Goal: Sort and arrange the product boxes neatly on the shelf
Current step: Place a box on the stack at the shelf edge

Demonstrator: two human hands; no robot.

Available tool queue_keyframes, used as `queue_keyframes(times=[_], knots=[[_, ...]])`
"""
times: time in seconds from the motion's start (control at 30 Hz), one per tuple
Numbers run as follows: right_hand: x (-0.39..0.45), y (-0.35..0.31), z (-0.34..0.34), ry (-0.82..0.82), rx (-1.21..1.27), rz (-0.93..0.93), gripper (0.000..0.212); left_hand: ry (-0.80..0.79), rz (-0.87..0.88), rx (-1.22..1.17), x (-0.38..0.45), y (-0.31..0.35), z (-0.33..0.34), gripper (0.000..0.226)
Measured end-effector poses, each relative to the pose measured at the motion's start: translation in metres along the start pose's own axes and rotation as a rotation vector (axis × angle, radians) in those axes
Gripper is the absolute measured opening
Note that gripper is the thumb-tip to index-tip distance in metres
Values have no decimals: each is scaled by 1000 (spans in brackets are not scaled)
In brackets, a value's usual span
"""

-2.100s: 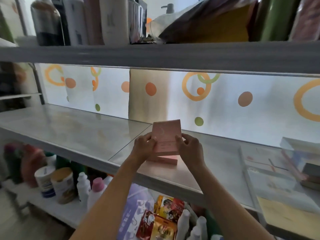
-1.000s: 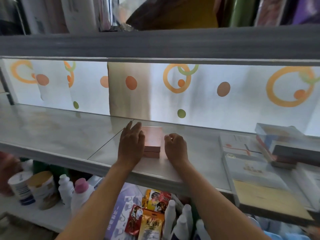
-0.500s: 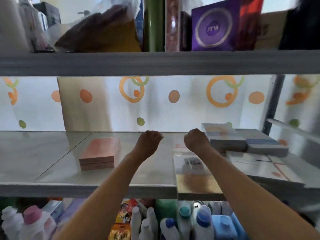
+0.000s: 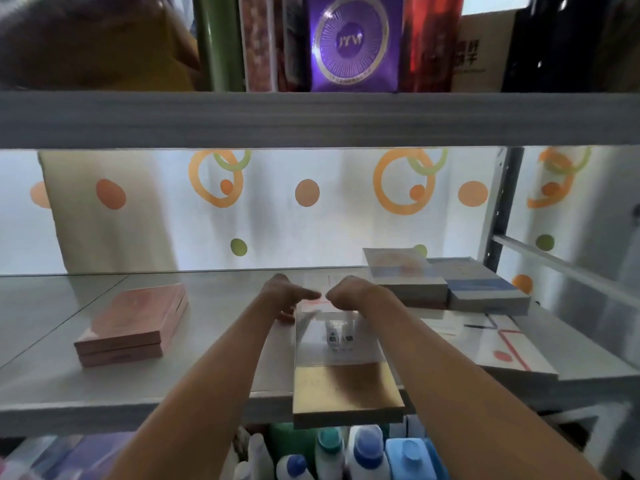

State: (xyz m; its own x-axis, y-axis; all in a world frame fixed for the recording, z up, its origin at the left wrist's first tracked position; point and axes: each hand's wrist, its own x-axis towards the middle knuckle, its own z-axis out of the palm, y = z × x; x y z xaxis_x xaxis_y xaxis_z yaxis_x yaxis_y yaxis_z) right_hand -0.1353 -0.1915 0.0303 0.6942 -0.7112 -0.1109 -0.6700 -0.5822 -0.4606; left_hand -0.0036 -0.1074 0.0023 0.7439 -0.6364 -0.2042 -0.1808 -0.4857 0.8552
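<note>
Grey middle shelf: flat white-and-gold box with clear upper cover, centre, gold end overhanging front edge; pair of stacked flat pink boxes, well left; stack of pale blue-and-white boxes, back right, above flat white cartons with red lines. Left hand and right hand at far end of white-and-gold box, fingers curled downward; grip hidden, cannot tell. Lower shelf: white and blue plastic bottles, cut off, blurred.
</note>
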Motion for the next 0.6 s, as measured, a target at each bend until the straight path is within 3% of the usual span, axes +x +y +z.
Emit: queue_keyframes(times=[0.1,0.3,0.43,0.6], knots=[[10,-2,11,19,-82,30,30,45,-20,30,7,1,3,38],[30,-6,21,95,39,53,7,69,-19,-55,24,-3,-3,27],[41,-7,26,167,165,51,15,118,3,-64,25,-10,-8,20],[50,-12,27,349,383,-33,40,92,40,-315,11,-19,-23,29]])
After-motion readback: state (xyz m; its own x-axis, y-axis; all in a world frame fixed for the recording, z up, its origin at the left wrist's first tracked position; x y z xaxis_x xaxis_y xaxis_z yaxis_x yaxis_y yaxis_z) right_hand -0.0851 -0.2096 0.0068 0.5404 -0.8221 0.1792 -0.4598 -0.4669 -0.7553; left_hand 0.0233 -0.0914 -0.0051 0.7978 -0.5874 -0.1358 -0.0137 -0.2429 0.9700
